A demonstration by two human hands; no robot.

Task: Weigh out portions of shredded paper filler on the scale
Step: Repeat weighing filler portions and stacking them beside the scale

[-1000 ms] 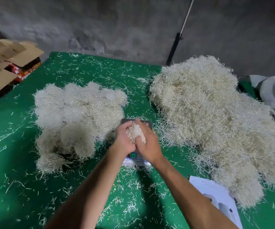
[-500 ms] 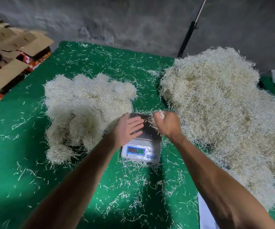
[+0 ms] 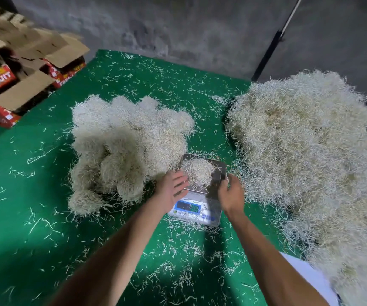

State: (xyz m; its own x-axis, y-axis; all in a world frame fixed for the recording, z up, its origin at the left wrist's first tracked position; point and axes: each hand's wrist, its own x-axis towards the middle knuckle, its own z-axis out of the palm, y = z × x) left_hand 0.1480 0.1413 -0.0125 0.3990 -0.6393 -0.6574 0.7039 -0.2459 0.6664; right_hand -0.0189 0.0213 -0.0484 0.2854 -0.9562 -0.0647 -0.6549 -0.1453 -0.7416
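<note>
A small digital scale (image 3: 196, 209) with a lit display sits at the centre of the green table. A loose wad of shredded paper (image 3: 198, 173) lies on its steel platform (image 3: 219, 171). My left hand (image 3: 171, 188) is beside the wad's left edge, fingers straight and spread, holding nothing. At the platform's right edge is my right hand (image 3: 231, 193), seen from the back with fingers loosely curled and nothing visible in them. A big heap of shredded paper (image 3: 310, 162) lies to the right. Several rounded portions (image 3: 123, 146) are clustered to the left.
The green table cover (image 3: 45, 217) is strewn with loose paper strands. Open cardboard fruit boxes (image 3: 23, 85) are stacked past the table's left edge. A white sheet (image 3: 310, 277) lies at the near right, and a black-and-white pole (image 3: 270, 51) leans on the grey wall.
The platform was bare half a second ago and now carries a wad of paper. My right hand came back from the big heap to the scale's right edge. The camera view shifted left.
</note>
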